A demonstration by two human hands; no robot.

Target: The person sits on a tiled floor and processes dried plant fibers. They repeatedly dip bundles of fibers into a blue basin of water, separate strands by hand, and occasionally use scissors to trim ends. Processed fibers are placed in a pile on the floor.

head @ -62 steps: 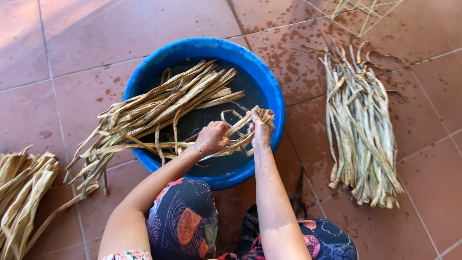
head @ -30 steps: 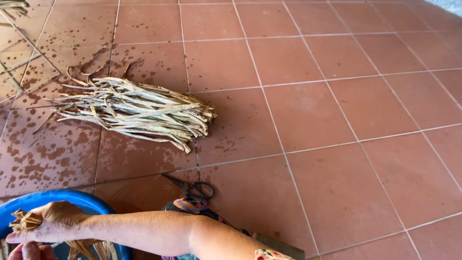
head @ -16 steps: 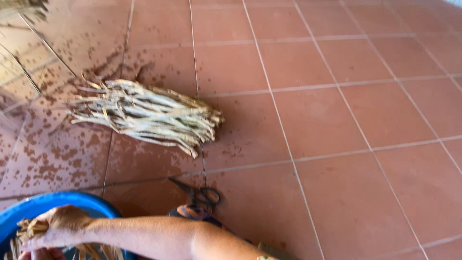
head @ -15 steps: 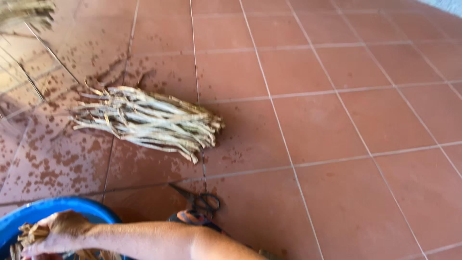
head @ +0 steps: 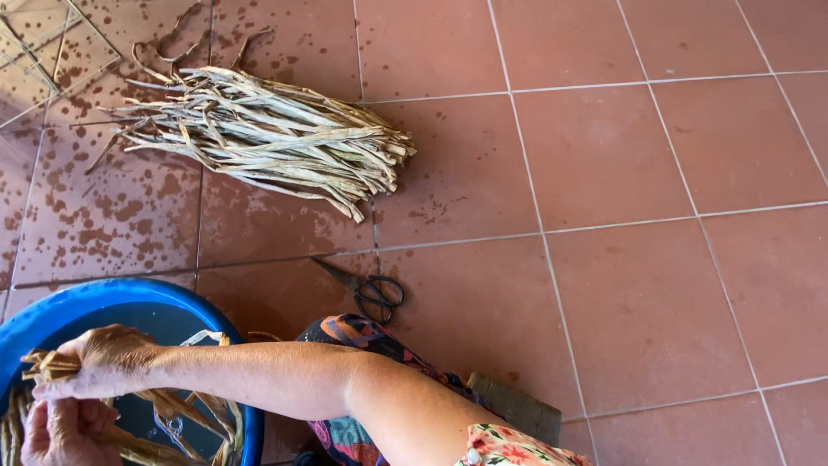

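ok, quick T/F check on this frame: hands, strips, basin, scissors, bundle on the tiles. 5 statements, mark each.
1. The right hand grips a bunch of dried strips over the blue basin. True.
2. The scissors lie inside the basin. False: they lie on the tiled floor, outside the basin and near the patterned fabric.
3. A bundle of dried strips lies on the tiles beyond the scissors. True.
4. The left hand rests on that far bundle. False: it is at the basin, just below the right hand.
5. The tiles around the far bundle are speckled with dark spots. True.
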